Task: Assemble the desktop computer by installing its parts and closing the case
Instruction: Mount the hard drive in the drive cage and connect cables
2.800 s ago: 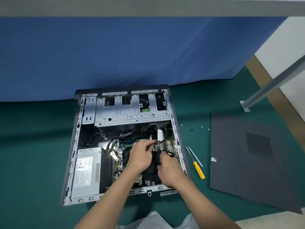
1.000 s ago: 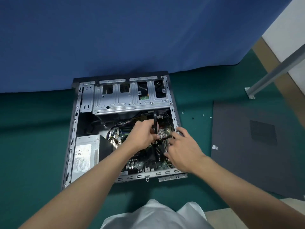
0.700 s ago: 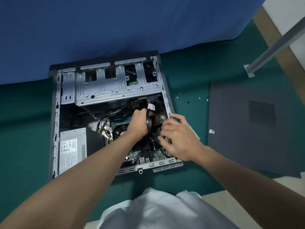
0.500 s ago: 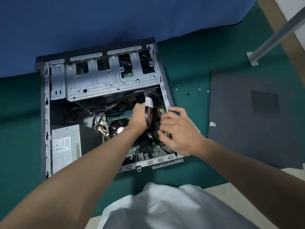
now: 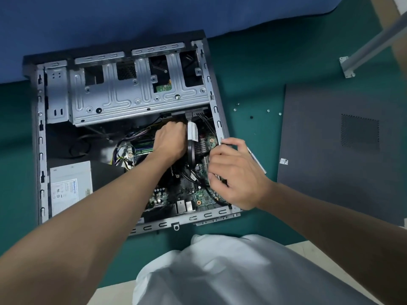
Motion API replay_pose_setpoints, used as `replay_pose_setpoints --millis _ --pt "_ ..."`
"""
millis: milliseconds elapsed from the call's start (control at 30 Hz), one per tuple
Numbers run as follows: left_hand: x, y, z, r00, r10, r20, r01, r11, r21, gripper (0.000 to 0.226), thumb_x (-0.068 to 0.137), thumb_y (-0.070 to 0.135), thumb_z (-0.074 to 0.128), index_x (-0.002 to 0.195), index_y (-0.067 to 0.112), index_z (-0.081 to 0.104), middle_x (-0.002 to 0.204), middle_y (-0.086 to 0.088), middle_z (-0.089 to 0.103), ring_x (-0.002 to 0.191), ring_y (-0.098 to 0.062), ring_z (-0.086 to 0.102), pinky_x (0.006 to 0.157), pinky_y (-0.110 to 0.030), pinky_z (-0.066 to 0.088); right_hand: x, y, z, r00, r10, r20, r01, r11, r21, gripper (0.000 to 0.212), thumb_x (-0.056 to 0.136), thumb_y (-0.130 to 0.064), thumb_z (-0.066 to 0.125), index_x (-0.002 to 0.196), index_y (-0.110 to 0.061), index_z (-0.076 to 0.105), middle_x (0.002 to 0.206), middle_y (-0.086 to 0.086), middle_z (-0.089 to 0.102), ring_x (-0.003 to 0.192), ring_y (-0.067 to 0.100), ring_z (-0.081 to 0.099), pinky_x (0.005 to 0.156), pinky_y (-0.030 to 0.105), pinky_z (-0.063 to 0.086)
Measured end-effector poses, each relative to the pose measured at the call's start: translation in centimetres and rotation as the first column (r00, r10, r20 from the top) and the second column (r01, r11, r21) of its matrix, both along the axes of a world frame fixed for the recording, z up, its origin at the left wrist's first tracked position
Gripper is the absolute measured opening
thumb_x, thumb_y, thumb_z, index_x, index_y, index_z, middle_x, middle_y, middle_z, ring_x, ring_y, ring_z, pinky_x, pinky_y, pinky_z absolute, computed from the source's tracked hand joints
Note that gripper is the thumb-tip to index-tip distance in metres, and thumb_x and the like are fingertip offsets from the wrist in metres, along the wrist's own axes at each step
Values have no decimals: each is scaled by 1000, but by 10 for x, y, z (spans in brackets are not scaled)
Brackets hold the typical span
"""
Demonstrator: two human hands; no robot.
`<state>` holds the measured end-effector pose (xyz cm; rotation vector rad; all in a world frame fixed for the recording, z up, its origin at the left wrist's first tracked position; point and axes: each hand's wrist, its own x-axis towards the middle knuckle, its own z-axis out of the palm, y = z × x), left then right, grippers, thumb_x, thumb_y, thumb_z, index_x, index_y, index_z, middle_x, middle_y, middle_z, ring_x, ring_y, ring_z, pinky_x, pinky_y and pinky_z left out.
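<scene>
Around: side panel (image 5: 343, 150) is lying right of the case (image 5: 39, 133), screws (image 5: 268, 110) between them.
Blocking: my left hand (image 5: 170, 139) is covering the motherboard (image 5: 204, 194).
Case: lying open on the green mat (image 5: 253, 73), holding the power supply (image 5: 70, 186).
Fingers: I'm curling both, right hand (image 5: 235, 175) too; cannot tell the grip.

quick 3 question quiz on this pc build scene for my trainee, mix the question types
1. True or false: the side panel lies flat on the mat, off the case.
2. The loose screws lie: A inside the case; B on the mat between case and panel; C on the panel.
3. Which hand reaches nearer the drive cage?
Key: 1 true; 2 B; 3 the left hand.
</scene>
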<state>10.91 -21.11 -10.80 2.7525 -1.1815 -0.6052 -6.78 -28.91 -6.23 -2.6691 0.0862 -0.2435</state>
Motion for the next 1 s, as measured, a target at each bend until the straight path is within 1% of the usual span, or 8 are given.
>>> replay_pose_setpoints --millis 133,333,433,667,767,833,900,1000 --pt "1 0 -3 1000 11 28 -11 1000 0 17 78 -4 54 72 11 49 89 -18 65 86 -39 60 65 -34 37 0 -1 1 1000 2 -9 -2 1000 -3 31 88 -22 44 64 -11 61 67 -5 58 89 15 56 108 35 22" --pt "1 -3 -7 996 86 -35 -86 996 2 13 83 1 53 85 14 52 99 -19 65 97 -40 59 70 -34 36 0 -1 -3 1000 -5 5 5 1000 12 31 87 -22 45 62 -12 60 64 -6 56 87 15 55 107 33 20" --pt "1 -2 -7 995 92 -44 -91 996 16 16 83 2 54 86 17 48 101 -17 64 99 -39 58 72 -34 35 0 -1 -5 1000 -7 5 7 1000 28 31 87 -22 45 61 -13 60 64 -8 56 86 13 54 108 31 19" --pt "2 -4 -7 999 -34 24 32 998 53 18 82 6 55 99 10 56 102 -16 61 97 -38 57 71 -33 31 0 0 -7 1000 -10 14 10 999 39 33 88 -23 45 59 -14 58 63 -8 54 86 12 53 108 32 19" --pt "1 -6 -4 997 -79 22 78 996 37 7 79 9 55 82 14 50 93 -16 60 87 -38 57 67 -32 31 0 0 -7 1000 -15 19 14 999 43 33 88 -23 44 59 -13 58 63 -8 55 86 12 53 108 31 20" --pt "0 -6 -3 996 -88 29 87 996 34 18 75 8 56 73 17 41 86 -16 58 78 -38 56 64 -33 30 0 0 -7 1000 -17 19 16 999 46 33 88 -23 45 59 -13 58 63 -8 55 86 12 53 108 31 20" --pt "-1 -6 -2 997 -79 8 79 996 30 20 74 8 58 74 17 40 81 -14 54 73 -37 53 64 -33 31 0 0 -7 1000 -20 18 19 999 47 33 88 -23 45 59 -13 58 63 -8 56 87 12 53 108 32 20" --pt "2 -5 -4 997 -39 -60 41 999 25 16 76 7 58 80 16 45 82 -12 51 82 -39 57 67 -34 35 0 0 -7 1000 -19 18 18 999 50 33 88 -23 45 59 -13 59 63 -9 56 87 12 54 109 32 19"
